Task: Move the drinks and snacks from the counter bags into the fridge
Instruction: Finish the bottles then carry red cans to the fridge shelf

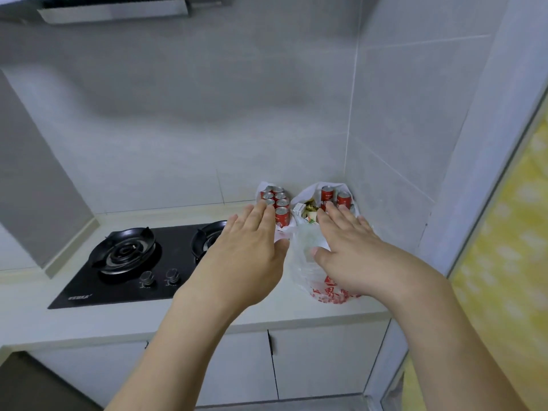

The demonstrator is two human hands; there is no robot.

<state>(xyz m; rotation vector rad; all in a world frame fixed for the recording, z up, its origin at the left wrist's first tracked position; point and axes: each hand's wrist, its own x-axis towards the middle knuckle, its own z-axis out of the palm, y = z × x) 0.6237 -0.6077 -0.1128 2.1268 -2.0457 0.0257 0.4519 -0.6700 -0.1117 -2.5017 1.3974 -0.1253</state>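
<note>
Two white plastic bags stand in the counter's back right corner. The left bag [262,186] holds several red drink cans [281,216] in rows. The right bag [308,262], with red print low on its front, holds two red cans [327,194] and small snack packets [299,209]. My left hand [246,250] reaches out flat, fingers apart, with its fingertips at the cans of the left bag. Over the front of the right bag, my right hand [353,250] is spread, fingertips near its snacks and cans. Neither hand holds anything. No fridge is in sight.
A black two-burner gas hob [124,262] with two knobs lies left of the bags on the pale counter [207,318]. Grey tiled walls close the corner. White cabinet doors [320,360] sit below. A range hood [112,10] hangs above; a yellow patterned surface [510,262] is at right.
</note>
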